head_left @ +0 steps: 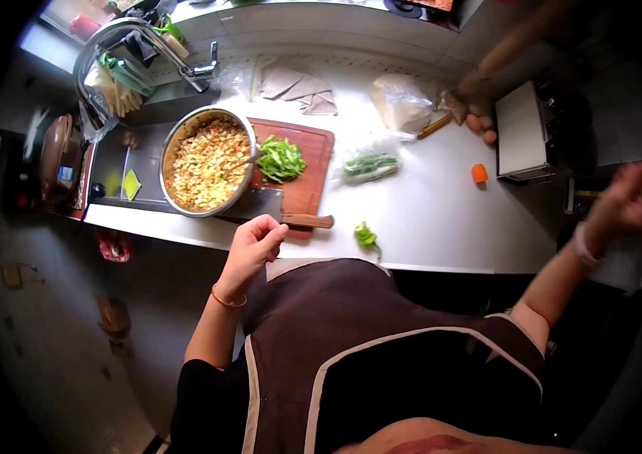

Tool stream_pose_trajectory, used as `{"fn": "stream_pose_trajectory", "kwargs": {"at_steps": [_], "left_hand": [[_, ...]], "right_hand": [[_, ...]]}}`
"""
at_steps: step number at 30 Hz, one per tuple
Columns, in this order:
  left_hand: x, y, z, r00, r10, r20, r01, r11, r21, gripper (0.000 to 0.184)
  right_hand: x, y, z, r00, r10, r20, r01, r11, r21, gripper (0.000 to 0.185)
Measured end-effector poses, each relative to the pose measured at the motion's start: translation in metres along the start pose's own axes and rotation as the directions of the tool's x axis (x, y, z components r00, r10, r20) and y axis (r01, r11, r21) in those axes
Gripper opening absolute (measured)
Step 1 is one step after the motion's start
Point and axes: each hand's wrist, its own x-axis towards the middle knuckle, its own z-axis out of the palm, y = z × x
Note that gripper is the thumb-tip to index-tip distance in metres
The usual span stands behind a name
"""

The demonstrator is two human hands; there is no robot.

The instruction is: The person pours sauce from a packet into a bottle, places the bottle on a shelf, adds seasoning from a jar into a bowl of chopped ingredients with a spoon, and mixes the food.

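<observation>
1. The left hand [258, 246] is held at the near edge of the white countertop [434, 227], its fingers curled into a loose fist.
2. Just beyond its fingertips lies the wooden-handled cleaver [296, 219]; whether skin and handle touch cannot be told.
3. The right hand [627, 198] is raised well out to the right, blurred, with its fingers partly bent; whether it grips anything cannot be told.
4. The cleaver lies on the near part of the reddish wooden cutting board [319, 159], its blade partly hidden by the metal bowl [166, 165].
5. The bowl, at the board's left, holds a chopped yellow-and-brown mixture [209, 170].
6. Sliced green pepper [281, 159] is heaped on the board, right of the bowl.
7. Right of the board, a green pepper piece [366, 237] lies near the counter's near edge; farther back is a plastic bag of green vegetables [371, 168].
8. Farther right lie an orange carrot piece [479, 175] and, beyond it, several brown eggs [475, 122].
</observation>
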Motion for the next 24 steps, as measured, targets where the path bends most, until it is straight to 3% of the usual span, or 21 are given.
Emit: {"fn": "stream_pose_trajectory", "kwargs": {"at_steps": [2,4,5,6,9,12,14,16,18,20,21,22,24], "left_hand": [[0.003,-0.006,-0.037,0.994,0.105,0.017,-0.106,0.988,0.115,0.034],[-0.003,-0.004,-0.08,0.992,0.127,0.018,-0.129,0.98,0.153,0.044],[-0.009,-0.004,-0.104,0.996,0.091,-0.003,-0.089,0.979,0.182,0.046],[-0.011,-0.015,-0.137,0.997,0.069,0.026,-0.071,0.994,0.082,0.05],[-0.026,-0.022,-0.211,0.999,0.038,-0.028,-0.029,0.964,0.266,0.048],[-0.031,-0.045,-0.267,1.0,-0.007,-0.009,0.009,0.933,0.36,0.029],[-0.032,-0.038,-0.276,0.973,-0.196,0.119,0.156,0.947,0.28,0.009],[-0.024,-0.034,-0.279,0.886,-0.37,0.28,0.241,0.883,0.403,0.027],[-0.014,-0.039,-0.277,0.843,-0.408,0.349,0.091,0.749,0.656,0.04],[-0.008,-0.05,-0.267,0.868,-0.288,0.405,-0.097,0.701,0.707,0.044],[-0.001,-0.063,-0.264,0.777,-0.443,0.448,0.073,0.77,0.634,0.05],[0.001,-0.072,-0.258,0.782,-0.421,0.459,0.066,0.789,0.611,0.053],[0.004,-0.071,-0.248,0.796,-0.431,0.425,0.157,0.825,0.543,0.056]], "right_hand": [[-0.036,-0.103,0.058,0.984,0.129,0.127,-0.172,0.878,0.446,0.026],[-0.074,-0.201,0.106,0.963,0.059,0.265,-0.169,0.893,0.417,0.031],[-0.097,-0.234,0.124,0.905,-0.007,0.426,-0.197,0.879,0.433,0.031],[-0.118,-0.265,0.143,0.826,-0.082,0.557,-0.215,0.868,0.447,0.032],[-0.176,-0.345,0.179,0.63,-0.143,0.763,-0.296,0.864,0.406,0.037],[-0.202,-0.38,0.201,0.492,-0.034,0.87,-0.319,0.923,0.216,0.049],[-0.198,-0.387,0.21,0.334,0.056,0.941,-0.416,0.904,0.094,0.053],[-0.204,-0.39,0.217,0.442,0.043,0.896,-0.38,0.914,0.144,0.044],[-0.203,-0.39,0.226,0.364,-0.028,0.931,-0.328,0.932,0.156,0.03],[-0.201,-0.391,0.236,0.203,-0.082,0.976,-0.292,0.946,0.14,0.022],[-0.2,-0.392,0.239,0.169,-0.121,0.978,-0.298,0.94,0.168,0.024],[-0.194,-0.394,0.241,0.07,-0.168,0.983,-0.281,0.942,0.181,0.028],[-0.192,-0.396,0.244,0.075,-0.338,0.938,-0.229,0.91,0.346,0.012]]}}
